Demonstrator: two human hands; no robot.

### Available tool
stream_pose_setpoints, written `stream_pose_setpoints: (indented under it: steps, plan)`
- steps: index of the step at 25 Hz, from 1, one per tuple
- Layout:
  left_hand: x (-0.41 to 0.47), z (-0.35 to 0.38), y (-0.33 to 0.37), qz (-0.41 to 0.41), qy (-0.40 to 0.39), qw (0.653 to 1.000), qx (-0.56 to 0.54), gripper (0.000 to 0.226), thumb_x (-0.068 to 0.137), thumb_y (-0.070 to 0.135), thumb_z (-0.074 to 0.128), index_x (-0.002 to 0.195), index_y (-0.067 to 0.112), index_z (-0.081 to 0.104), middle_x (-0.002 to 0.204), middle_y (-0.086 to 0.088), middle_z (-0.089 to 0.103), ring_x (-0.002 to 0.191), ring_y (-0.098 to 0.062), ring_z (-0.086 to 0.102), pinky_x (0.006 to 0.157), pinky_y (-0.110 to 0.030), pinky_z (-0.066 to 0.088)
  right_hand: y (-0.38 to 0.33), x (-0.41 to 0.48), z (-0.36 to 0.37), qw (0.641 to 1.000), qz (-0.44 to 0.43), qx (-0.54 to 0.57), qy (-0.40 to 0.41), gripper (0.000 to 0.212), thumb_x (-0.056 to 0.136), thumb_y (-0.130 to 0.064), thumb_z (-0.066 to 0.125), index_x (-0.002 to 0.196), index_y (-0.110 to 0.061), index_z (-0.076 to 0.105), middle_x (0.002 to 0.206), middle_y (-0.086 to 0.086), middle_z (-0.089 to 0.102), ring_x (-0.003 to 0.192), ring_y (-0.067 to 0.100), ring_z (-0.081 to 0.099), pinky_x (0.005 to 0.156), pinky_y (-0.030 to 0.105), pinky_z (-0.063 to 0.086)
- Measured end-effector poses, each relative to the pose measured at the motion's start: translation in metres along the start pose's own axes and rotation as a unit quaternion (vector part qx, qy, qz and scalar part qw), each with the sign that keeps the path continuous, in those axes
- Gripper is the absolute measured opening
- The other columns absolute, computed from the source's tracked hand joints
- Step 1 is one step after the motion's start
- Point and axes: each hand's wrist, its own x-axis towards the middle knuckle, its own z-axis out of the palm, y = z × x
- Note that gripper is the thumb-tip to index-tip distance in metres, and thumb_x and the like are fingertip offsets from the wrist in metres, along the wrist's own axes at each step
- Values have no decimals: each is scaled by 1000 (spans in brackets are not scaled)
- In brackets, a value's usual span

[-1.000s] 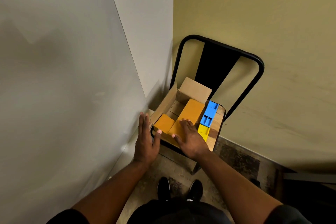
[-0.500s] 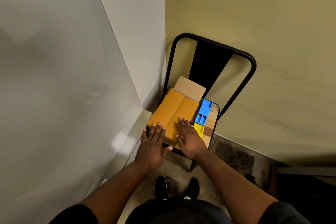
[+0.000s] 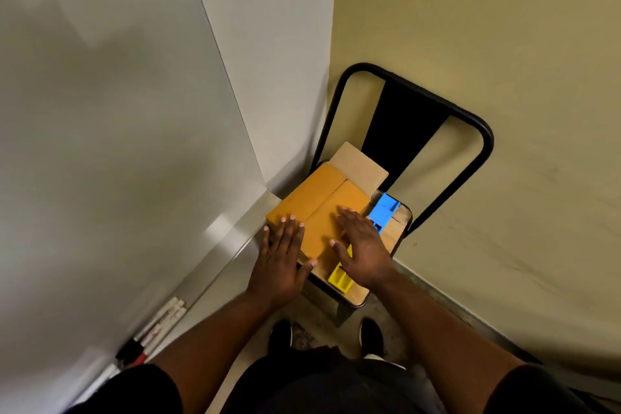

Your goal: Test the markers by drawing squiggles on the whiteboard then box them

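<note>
Both side flaps of the brown cardboard box (image 3: 319, 212) have come down since a second ago. Left hand (image 3: 280, 260) and right hand (image 3: 364, 245) lie flat with fingers spread, gripping nothing, probably pressing the flaps shut on the black metal chair (image 3: 437, 111). White markers (image 3: 158, 323) rest on the whiteboard (image 3: 100, 111) ledge, unboxed.

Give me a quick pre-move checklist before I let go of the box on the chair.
1. Two long flaps of the cardboard box folded flat: ok.
2. Far end flap folded down: not ok, it stands up.
3. Left hand and right hand pressing flat on the flaps: ok.
4. Box fully on the chair seat: cannot tell, its left edge sits near the seat edge.
5. All markers boxed: not ok, markers lie on the whiteboard tray.
6. Blue holder and yellow holder clear of the box: ok, beside it.
</note>
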Motion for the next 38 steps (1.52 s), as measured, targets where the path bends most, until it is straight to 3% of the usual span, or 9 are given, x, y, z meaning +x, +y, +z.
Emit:
stream_pose_setpoints:
  steps: [7, 10, 13, 17, 26, 33, 38]
  plan:
    - [0, 24, 101, -55, 63, 996, -38, 75, 99, 56, 39, 155, 10, 20, 163, -11, 15, 152, -26, 7, 121, -53, 12, 101, -2, -34, 997, -72, -6, -28, 67, 93, -51, 46, 146, -10, 48, 151, 11, 46, 141, 30, 41, 118, 50, 30]
    - [-8, 33, 137, -60, 50, 995, -63, 73, 99, 51, 43, 156, 12, 17, 164, -8, 13, 152, -24, 6, 122, -46, 11, 129, -1, -43, 992, -91, -35, -75, 74, 92, -58, 41, 148, -10, 44, 154, 12, 42, 145, 29, 36, 119, 44, 22]
    - [-3, 42, 158, -109, -37, 991, -75, 75, 100, 55, 35, 157, 15, 7, 165, -4, 2, 152, -19, -2, 123, -41, 10, 148, 10, -52, 981, -111, -90, -135, 75, 91, -53, 46, 155, -18, 30, 162, 7, 29, 151, 24, 22, 123, 46, 15]
    - [16, 52, 161, -214, -156, 961, -80, 85, 96, 49, 49, 157, 14, 0, 165, -10, 2, 151, -26, 5, 121, -41, 10, 151, 34, -62, 958, -123, -173, -193, 83, 87, -27, 60, 158, -17, 19, 166, 8, 15, 153, 25, 9, 124, 48, 6]
    - [42, 74, 151, -256, -153, 953, -44, 82, 91, 44, 59, 155, 17, 15, 154, -7, 35, 135, -26, 41, 104, -39, 39, 160, 66, -45, 929, -133, -252, -235, 90, 79, -13, 68, 157, -19, 24, 162, 12, 21, 151, 29, 14, 122, 51, 11]
    - [47, 89, 144, -284, -143, 946, -62, 76, 92, 41, 59, 154, 18, 21, 147, -7, 42, 129, -26, 46, 98, -41, 46, 168, 81, -34, 922, -179, -266, -218, 83, 84, -11, 63, 157, -20, 25, 161, 11, 27, 151, 30, 17, 122, 52, 14]
    - [43, 89, 146, -305, -127, 938, -107, 69, 91, 33, 60, 151, 17, 28, 145, -8, 44, 129, -27, 46, 97, -41, 46, 168, 85, -36, 927, -184, -254, -204, 72, 78, -9, 65, 147, -15, 44, 146, 14, 45, 140, 33, 36, 118, 50, 20]
